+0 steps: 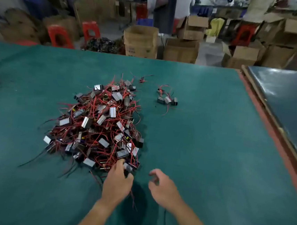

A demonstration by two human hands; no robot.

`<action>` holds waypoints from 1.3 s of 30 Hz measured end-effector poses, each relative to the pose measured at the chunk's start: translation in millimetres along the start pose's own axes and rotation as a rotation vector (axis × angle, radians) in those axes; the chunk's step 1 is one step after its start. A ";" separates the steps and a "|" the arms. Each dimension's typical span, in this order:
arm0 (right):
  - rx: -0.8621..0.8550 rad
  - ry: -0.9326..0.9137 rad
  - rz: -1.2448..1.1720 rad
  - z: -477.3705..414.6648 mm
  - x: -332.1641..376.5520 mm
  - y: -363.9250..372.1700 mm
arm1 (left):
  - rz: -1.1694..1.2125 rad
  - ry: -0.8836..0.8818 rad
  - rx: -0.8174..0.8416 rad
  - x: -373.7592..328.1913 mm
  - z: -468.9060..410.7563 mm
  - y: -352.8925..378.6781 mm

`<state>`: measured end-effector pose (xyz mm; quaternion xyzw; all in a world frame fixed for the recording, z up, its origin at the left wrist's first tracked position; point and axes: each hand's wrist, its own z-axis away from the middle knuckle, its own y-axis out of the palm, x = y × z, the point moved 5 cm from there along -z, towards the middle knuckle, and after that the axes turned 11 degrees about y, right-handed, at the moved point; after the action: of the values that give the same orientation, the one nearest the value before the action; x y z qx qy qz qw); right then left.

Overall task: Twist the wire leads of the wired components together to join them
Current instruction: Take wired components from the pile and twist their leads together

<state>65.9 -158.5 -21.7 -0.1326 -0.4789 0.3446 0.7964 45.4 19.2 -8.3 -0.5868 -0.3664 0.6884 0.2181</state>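
My left hand (117,180) grips a component (128,167) at the near edge of the pile (97,125) on the tabletop (212,154). My right hand (162,184) is curled; I cannot tell whether it holds anything. The bodies look light and the leads (133,199) thin, springy and tangle-prone, so I'd pinch near the tips.

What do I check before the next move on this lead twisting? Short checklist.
1. Left hand grips a wired component at the near edge of the big pile: ok.
2. Its red leads hang free under the hand: ok.
3. Component clear of the pile's tangle: cannot tell.
4. Right hand holds a second component: cannot tell, fingers curled, blurred.
5. Bare green mat beside the hands to work on: ok.
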 end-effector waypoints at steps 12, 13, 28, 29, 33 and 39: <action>-0.283 -0.528 0.256 -61.3 52.7 44.2 | -0.534 0.514 -0.335 35.0 -14.3 30.6; -0.311 -0.517 0.232 -57.5 49.7 39.6 | -0.500 0.512 -0.341 36.9 -13.8 25.4; -0.405 -0.305 -0.762 -34.3 -68.4 -55.2 | -0.578 0.251 -0.160 11.0 7.4 -6.0; -0.411 -0.289 -0.780 -35.6 -75.2 -57.5 | -0.561 0.314 -0.181 -9.1 8.6 -3.2; -0.378 -0.307 -0.866 -35.3 -79.8 -66.3 | -0.232 0.572 -0.193 -75.0 -5.7 25.8; -0.340 -0.365 -0.929 -28.6 -73.1 -69.4 | -0.170 0.627 -0.024 -49.1 -26.4 85.4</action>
<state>97.4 -254.9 -47.7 0.0286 -0.6671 -0.1098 0.7363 92.7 -64.5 -42.5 -0.7401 -0.3370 0.4491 0.3701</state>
